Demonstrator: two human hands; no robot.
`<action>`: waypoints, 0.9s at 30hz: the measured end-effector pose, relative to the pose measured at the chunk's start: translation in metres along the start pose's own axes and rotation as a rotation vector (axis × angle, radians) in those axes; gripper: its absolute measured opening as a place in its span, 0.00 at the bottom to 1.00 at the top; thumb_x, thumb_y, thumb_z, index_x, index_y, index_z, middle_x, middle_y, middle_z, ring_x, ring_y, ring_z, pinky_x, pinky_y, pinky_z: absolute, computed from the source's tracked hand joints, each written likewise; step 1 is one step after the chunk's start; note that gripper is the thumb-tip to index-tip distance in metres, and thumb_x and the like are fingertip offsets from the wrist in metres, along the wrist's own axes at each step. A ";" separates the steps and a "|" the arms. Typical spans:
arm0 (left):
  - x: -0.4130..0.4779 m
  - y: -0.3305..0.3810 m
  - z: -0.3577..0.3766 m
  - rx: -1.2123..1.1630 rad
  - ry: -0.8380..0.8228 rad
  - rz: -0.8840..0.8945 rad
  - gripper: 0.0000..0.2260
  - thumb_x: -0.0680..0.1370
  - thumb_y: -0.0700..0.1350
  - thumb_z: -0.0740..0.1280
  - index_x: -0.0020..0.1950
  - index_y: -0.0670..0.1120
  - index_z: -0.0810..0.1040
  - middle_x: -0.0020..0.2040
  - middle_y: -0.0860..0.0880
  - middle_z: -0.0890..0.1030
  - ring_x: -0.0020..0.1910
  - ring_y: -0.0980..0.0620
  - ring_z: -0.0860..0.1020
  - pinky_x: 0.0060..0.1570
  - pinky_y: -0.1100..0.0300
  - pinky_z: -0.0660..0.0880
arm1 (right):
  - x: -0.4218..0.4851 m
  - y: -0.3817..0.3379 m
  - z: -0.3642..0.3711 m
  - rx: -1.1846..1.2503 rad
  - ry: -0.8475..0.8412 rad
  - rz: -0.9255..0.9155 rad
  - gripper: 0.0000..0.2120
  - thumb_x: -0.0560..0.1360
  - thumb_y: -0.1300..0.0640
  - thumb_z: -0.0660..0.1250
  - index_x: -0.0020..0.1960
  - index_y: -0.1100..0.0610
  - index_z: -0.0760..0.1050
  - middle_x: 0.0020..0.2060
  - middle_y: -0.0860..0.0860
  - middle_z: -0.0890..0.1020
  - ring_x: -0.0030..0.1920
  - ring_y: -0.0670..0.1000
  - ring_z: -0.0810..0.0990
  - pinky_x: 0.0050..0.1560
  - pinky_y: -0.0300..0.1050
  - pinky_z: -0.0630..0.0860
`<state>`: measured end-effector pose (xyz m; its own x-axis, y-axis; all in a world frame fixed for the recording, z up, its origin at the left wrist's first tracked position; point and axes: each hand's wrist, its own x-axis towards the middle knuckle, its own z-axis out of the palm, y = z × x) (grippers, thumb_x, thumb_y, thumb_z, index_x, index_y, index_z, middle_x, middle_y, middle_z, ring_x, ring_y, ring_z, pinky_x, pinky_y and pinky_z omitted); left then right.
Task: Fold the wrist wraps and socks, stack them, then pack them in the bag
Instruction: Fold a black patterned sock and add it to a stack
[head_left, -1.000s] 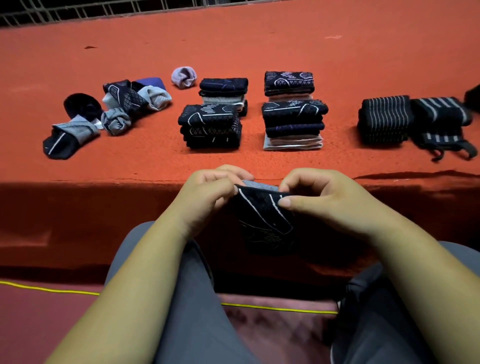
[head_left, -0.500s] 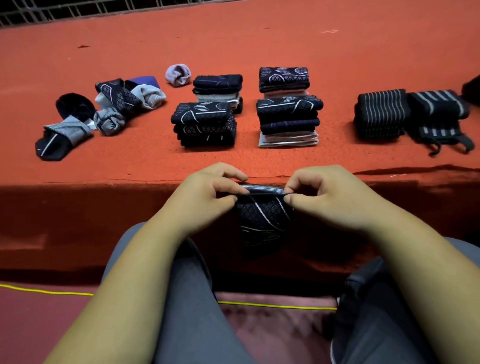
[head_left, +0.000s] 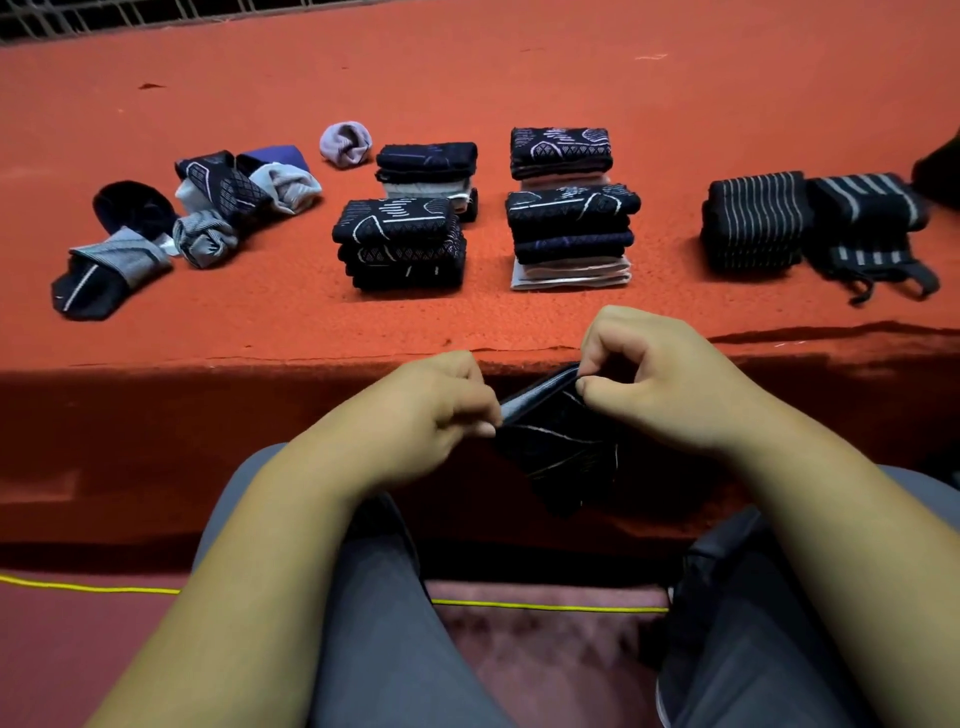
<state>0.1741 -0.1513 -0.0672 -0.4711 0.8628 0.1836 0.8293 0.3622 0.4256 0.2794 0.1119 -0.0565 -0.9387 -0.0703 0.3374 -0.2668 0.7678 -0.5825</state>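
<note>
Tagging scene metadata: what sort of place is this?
Probably a gym or sports hall, not a home: a wide step covered in orange-red carpet serves as the table, a yellow line runs along the dark red floor, and black wrist wraps with grey stripes lie folded on the carpet.

The light was dim and warm, falling from above and somewhat ahead: the orange platform top (head_left: 519, 78) was evenly lit, while its front face (head_left: 156, 441) at 9 o'clock sank into deep shadow. Short soft shadows hugged the folded stacks (head_left: 400, 244). Motion blur smeared the left hand (head_left: 431, 410), the right hand (head_left: 660, 384) less, and the dark sock (head_left: 561, 447) they pinched lost detail. Wide-angle distortion bowed the railing (head_left: 104, 15) at 11 o'clock and softened the wrist wraps (head_left: 862, 208) at 2 o'clock.
</note>
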 end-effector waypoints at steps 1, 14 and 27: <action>-0.001 0.003 0.001 0.006 -0.047 -0.004 0.05 0.81 0.43 0.73 0.51 0.54 0.83 0.49 0.57 0.75 0.49 0.57 0.77 0.53 0.56 0.75 | 0.000 0.000 0.001 0.004 0.001 -0.001 0.05 0.72 0.59 0.72 0.41 0.51 0.77 0.42 0.45 0.80 0.47 0.47 0.80 0.52 0.46 0.75; 0.011 0.007 0.007 -1.061 0.453 -0.290 0.15 0.78 0.34 0.72 0.62 0.47 0.78 0.49 0.51 0.84 0.48 0.46 0.77 0.45 0.55 0.72 | 0.005 -0.006 0.011 0.745 0.026 0.242 0.22 0.76 0.65 0.75 0.68 0.55 0.76 0.51 0.51 0.83 0.50 0.46 0.81 0.54 0.39 0.80; 0.014 0.010 0.016 -0.990 0.443 -0.378 0.12 0.79 0.37 0.74 0.62 0.43 0.81 0.56 0.44 0.88 0.55 0.50 0.85 0.56 0.56 0.80 | 0.005 -0.012 0.026 0.686 0.141 0.261 0.10 0.80 0.62 0.73 0.61 0.57 0.85 0.55 0.54 0.89 0.59 0.57 0.87 0.63 0.56 0.81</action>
<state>0.1804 -0.1302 -0.0745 -0.8666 0.4872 0.1078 0.1046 -0.0339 0.9939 0.2720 0.0858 -0.0673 -0.9657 0.1772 0.1898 -0.1589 0.1750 -0.9717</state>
